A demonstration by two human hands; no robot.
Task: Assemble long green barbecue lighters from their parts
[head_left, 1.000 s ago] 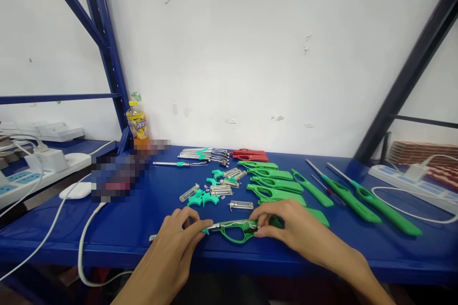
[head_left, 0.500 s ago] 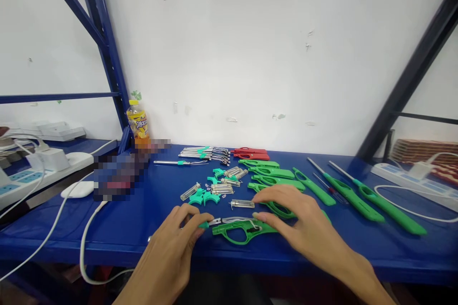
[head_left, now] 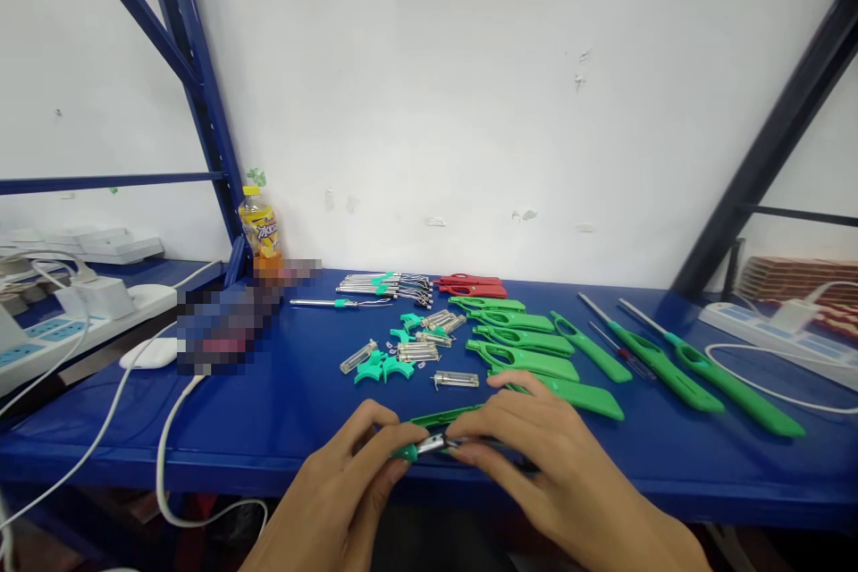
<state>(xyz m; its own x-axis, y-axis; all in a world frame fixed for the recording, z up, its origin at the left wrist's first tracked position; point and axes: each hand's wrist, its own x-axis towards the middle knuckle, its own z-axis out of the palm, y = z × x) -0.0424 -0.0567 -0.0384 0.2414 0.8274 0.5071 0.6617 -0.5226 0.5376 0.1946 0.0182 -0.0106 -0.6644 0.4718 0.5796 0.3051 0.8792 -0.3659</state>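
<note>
Both my hands hold one green lighter shell (head_left: 442,419) with a metal tube and wire at its front, lifted a little above the blue table's (head_left: 281,411) near edge. My left hand (head_left: 349,474) pinches the tube's green-tipped end with thumb and fingers. My right hand (head_left: 529,456) lies over the shell's right part, fingers curled on it and hiding most of it. A small clear gas cartridge (head_left: 456,380) lies just behind the hands.
Behind lie several green shells (head_left: 523,341), two assembled green lighters (head_left: 710,375), red shells (head_left: 473,287), metal tubes (head_left: 382,286), teal triggers (head_left: 382,368) and clear cartridges (head_left: 421,349). A yellow bottle (head_left: 259,230) stands by the blue post. Power strips (head_left: 770,326) and white cables (head_left: 167,429) flank the table.
The green shell went from lying flat on the table to being tipped up and drawn toward the near edge. My right hand came back from the shells behind and closed over it.
</note>
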